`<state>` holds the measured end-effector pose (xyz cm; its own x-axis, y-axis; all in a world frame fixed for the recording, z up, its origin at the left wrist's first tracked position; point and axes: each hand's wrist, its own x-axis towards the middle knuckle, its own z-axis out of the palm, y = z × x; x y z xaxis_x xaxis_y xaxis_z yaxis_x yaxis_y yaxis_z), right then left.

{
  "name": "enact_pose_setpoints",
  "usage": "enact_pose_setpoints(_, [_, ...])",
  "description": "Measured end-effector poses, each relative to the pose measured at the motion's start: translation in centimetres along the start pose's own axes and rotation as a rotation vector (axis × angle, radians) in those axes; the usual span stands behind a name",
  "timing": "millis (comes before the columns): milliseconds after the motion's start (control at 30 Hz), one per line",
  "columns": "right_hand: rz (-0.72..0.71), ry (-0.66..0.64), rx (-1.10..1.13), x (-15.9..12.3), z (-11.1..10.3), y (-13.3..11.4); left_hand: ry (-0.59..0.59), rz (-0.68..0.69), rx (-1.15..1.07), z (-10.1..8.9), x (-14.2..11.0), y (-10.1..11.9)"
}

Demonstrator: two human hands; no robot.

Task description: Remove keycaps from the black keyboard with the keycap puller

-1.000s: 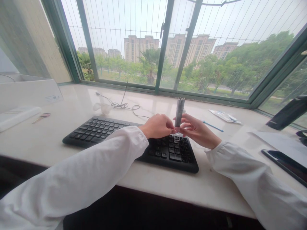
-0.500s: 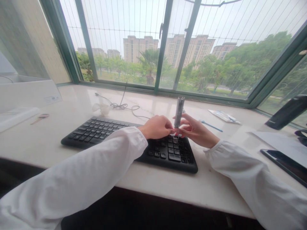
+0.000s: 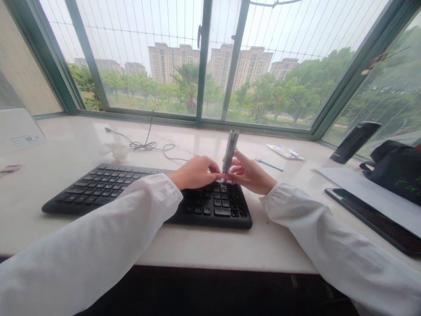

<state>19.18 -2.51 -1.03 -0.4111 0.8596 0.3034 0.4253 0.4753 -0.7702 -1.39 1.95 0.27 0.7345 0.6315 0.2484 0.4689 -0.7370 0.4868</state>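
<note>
A grey, stick-shaped keycap puller stands nearly upright over the right part of a black keyboard. My right hand is closed round its lower half from the right. From the left, my left hand pinches at the puller's bottom end, close above the keys. The fingers partly hide that lower end, so whether it grips a key cannot be made out. Several keys at the keyboard's right side look darker than their neighbours.
Behind the keyboard lie a coiled black cable and a pale translucent lump. To the right are a blue stick, a small packet, a white sheet, a phone, a black upright case and a black bag.
The view has turned to the right, so everything sits further left in the picture. Both hands keep their hold on the puller over the same part of the keyboard.
</note>
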Motion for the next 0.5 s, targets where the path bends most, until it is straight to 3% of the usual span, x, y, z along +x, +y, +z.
enact_pose_setpoints(167, [-0.023,0.017,-0.128,0.01,0.1,-0.46,-0.005,-0.018,0.026,-0.27,-0.04,0.28])
enact_pose_setpoints(500, [-0.013,0.042,-0.089,0.27,0.3,-0.06,0.002,-0.083,0.099,-0.05,0.06,0.78])
